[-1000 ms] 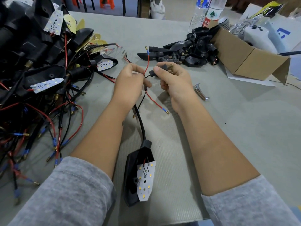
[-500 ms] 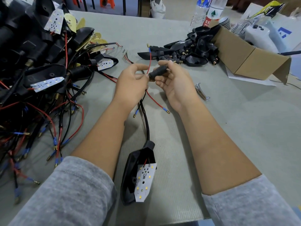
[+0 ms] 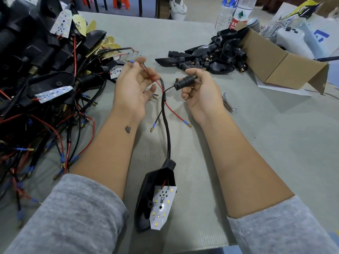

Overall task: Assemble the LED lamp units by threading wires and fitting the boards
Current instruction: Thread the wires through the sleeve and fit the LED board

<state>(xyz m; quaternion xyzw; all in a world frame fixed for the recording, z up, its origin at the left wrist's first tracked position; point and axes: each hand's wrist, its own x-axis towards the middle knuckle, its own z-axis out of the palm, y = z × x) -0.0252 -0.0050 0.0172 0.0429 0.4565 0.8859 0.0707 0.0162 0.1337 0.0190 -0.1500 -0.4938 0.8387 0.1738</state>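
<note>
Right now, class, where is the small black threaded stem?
In the head view, the black threaded stem is right of centre, pinched in the right hand, near the loose black housings.

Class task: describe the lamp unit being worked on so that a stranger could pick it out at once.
Start at the grey table, between the person's two forearms. There lies a black lamp housing with a white LED board resting in it. Unlike the units heaped at the left, it lies alone, and its black cable runs up toward the hands.

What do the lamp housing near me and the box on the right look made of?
Lamp housing: likely moulded plastic, matte black, with a dull sheen on smooth, formed edges. Box: brown cardboard, matte, with folded flaps and a raw cut edge.
</note>
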